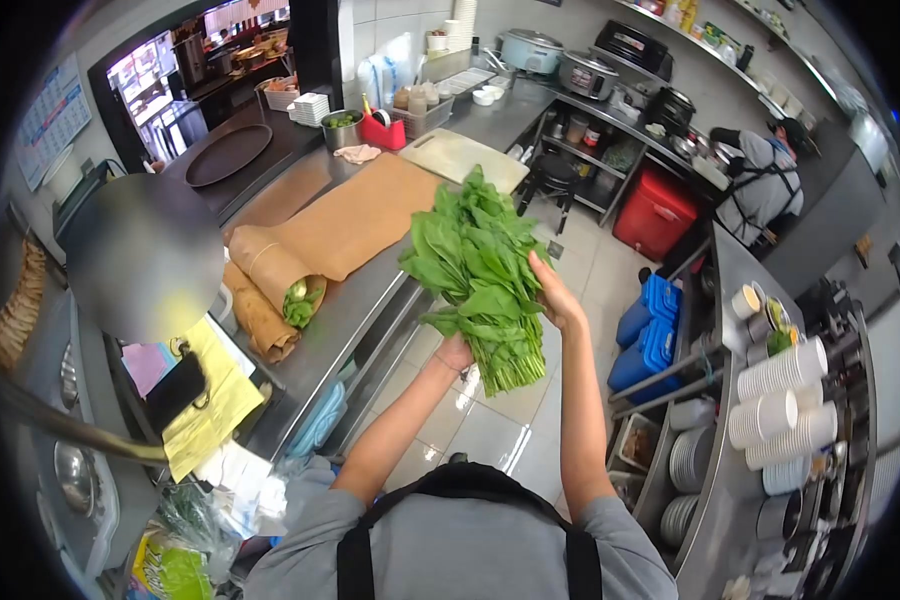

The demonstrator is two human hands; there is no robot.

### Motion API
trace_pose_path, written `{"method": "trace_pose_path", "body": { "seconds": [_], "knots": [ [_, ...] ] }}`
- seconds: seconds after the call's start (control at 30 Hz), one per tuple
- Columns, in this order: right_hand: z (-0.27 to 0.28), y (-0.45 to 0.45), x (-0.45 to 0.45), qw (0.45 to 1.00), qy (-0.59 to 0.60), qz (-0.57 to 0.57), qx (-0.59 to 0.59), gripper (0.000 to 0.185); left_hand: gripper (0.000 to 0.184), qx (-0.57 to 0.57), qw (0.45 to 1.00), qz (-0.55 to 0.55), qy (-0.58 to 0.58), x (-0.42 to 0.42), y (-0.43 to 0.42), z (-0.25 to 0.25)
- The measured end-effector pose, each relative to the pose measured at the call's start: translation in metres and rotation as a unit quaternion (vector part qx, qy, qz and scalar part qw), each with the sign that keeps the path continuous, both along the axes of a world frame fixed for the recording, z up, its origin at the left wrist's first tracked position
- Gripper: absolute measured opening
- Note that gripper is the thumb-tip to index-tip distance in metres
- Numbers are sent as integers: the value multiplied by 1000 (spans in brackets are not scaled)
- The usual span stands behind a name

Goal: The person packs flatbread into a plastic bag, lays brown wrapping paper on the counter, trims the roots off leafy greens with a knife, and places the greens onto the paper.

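A big bunch of leafy greens [485, 270] is held up in front of me, stems toward my body. My left hand [455, 352] grips it low on the left, its fingers mostly hidden by leaves. On the right side, my right hand [558, 293] is pressed to the bunch, thumb up, other fingers partly behind it. Brown paper [370, 215] lies unrolled on the steel counter to the left. At its near end are a paper roll with greens showing [278, 262] and another wrapped roll [260, 320].
Beyond the paper lies a white cutting board [465, 160], near a red tape dispenser [382, 132]. Blue containers [645, 350] and a red cooler [655, 215] stand on the right. Stacked cups [785, 370] fill the right shelf. A co-worker [765, 185] bends at the far right.
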State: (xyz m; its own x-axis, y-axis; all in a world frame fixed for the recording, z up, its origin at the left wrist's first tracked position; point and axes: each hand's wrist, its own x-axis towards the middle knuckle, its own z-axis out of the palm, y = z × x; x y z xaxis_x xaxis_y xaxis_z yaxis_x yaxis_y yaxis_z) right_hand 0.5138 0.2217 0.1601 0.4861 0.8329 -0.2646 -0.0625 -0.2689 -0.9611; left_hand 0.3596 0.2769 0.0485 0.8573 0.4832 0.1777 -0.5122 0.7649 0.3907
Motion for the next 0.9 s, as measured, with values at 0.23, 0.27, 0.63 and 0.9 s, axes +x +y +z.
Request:
{"method": "trace_pose_path", "body": {
  "seconds": [0.23, 0.27, 0.63, 0.9],
  "knots": [
    [32, 179, 10, 958, 95, 257, 87, 95, 54, -13, 992, 124, 6, 0, 148, 18],
    [29, 204, 7, 949, 102, 282, 102, 94, 54, -27, 991, 133, 18, -5, 171, 21],
    [-25, 453, 2, 889, 171, 416, 89, 70, 56, -49, 967, 242, 66, -18, 373, -17],
    [-133, 549, 40, 839, 274, 468, 31, 53, 48, -124, 925, 285, 217, 8, 429, -53]
  ]
}}
